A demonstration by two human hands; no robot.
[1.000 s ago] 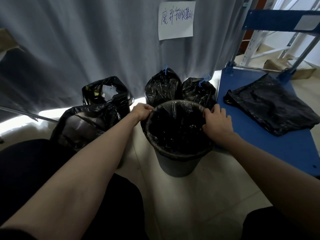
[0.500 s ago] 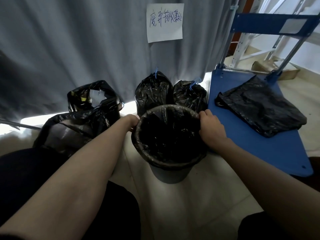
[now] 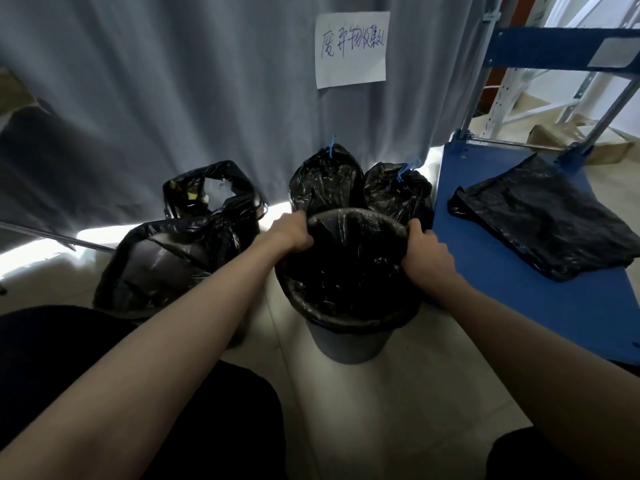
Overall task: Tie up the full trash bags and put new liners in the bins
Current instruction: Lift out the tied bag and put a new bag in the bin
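Item: left hand [image 3: 292, 233] and right hand [image 3: 427, 252], set apart, each gripping the far edge of the black liner [image 3: 349, 271] at roughly 10 and 2 o'clock on the grey bin [image 3: 346, 344], which stands on the floor at centre. Handling note, as judgement: draw the film evenly down over the rim on both sides, leaving slack inside so it neither tears nor slips in. Surrounding stock: two tied bags [image 3: 323, 181] at 12 o'clock, open full bags [image 3: 166, 258] at 9 o'clock, spare liners [image 3: 543, 216] on the blue cart [image 3: 519, 306] at 3 o'clock.
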